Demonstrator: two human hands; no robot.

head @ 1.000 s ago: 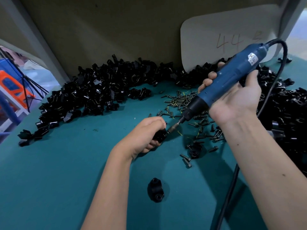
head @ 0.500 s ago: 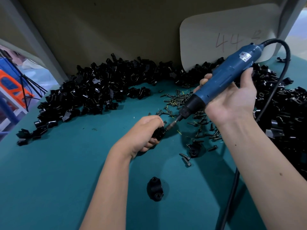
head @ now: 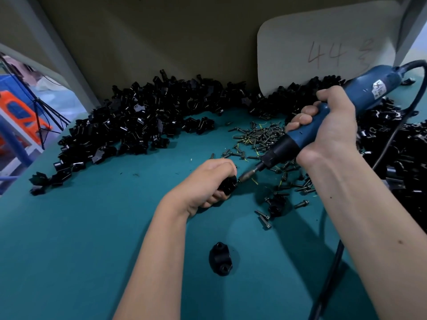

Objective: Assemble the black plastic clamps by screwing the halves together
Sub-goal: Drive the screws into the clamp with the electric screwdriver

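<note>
Surface: a teal mat-covered surface (head: pixel 69 239), running back to a drab olive wall.
Back wall: a pale rounded card (head: pixel 323 42) leans against it at the right, with "44" and a scrawl handwritten in red.
Room: at the left, past a grey slanted post (head: pixel 57 54), there is a glimpse of orange and blue equipment, blurred.
Heap of clamp halves: loose black plastic clamp halves (head: pixel 129 125) are piled along the surface's back edge from the left side to the middle; another black heap (head: pixel 406 158) fills the right edge.
Screws: dark screws (head: pixel 258 137) are scattered between the heaps, right of centre, with a few strays (head: pixel 265 218) nearer the front.
Left hand: left hand (head: pixel 208 183) is curled round a black clamp (head: pixel 227 184), holding it down on the surface near the middle.
Right hand: right hand (head: pixel 328 128) grips the blue electric screwdriver (head: pixel 323 121) around its barrel, tilted down to the left.
Bit: the screwdriver's metal bit (head: pixel 248 174) meets the right side of the held clamp.
Cord: its black cord (head: pixel 328 280) loops off the tool's rear and drops past the right forearm to the front edge.
Finished piece: one assembled clamp (head: pixel 220 258) lies alone toward the front, between the forearms.
Another clamp: a black piece (head: pixel 276 205) sits among the stray screws.
</note>
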